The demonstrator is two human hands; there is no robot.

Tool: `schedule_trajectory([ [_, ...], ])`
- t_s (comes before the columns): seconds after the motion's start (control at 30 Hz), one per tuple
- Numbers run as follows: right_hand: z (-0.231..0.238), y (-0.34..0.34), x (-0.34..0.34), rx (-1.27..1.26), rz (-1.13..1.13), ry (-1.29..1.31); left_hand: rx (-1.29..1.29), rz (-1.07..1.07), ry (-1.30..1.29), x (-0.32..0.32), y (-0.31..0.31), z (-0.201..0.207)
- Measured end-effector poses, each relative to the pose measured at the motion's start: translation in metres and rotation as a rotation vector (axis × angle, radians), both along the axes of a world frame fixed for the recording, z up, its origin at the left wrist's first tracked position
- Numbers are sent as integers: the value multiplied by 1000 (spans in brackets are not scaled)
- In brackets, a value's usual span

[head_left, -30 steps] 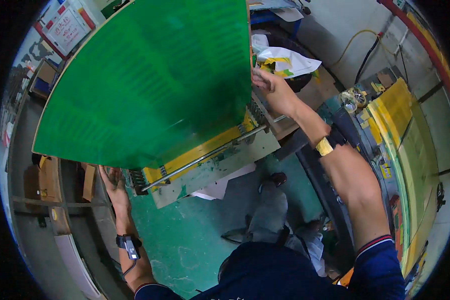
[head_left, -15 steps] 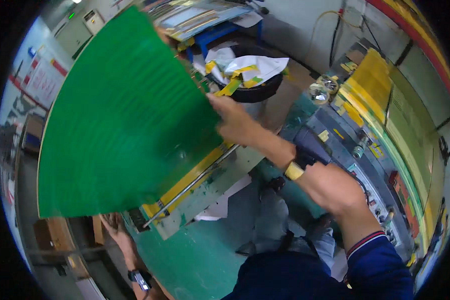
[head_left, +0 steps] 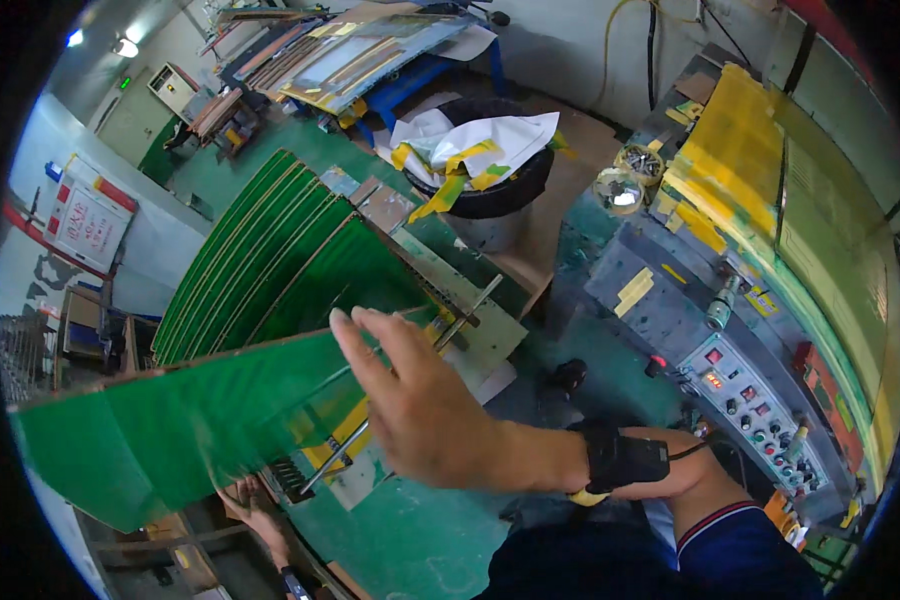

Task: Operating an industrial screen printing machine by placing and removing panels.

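Note:
A large green sheet-like panel with a thin brown edge hangs tilted at the left. My left hand grips its lower edge, with part of the fingers hidden behind the panel. My right hand is over the panel's right end, fingers stretched out and apart, tips near the top edge. Whether those fingertips touch the panel I cannot tell. Behind it, several similar green panels stand side by side in a rack with a metal rod and a black toothed strip along its near side.
To the right stands a grey machine with a control panel of knobs and small displays; yellow sheets lie on top. A black bin holds white paper and yellow tape. Behind is a blue-legged table with flat sheets.
The green panel has swung down and left, uncovering the racked panels. My right hand has left its side edge, come nearer to me and spread its fingers. My left hand stays at the lower edge.

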State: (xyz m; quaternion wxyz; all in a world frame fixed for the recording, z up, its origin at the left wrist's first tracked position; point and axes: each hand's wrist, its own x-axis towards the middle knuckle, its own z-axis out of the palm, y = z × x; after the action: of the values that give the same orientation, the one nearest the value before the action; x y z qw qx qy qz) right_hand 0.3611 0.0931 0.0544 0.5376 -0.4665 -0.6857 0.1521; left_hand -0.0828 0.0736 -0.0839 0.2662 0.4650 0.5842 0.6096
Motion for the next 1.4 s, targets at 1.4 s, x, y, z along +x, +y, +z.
schedule_trajectory([
  [1.4, -88, 85, 64, -302, 416, 228, -80, -13, 85, 22, -36, 17],
])
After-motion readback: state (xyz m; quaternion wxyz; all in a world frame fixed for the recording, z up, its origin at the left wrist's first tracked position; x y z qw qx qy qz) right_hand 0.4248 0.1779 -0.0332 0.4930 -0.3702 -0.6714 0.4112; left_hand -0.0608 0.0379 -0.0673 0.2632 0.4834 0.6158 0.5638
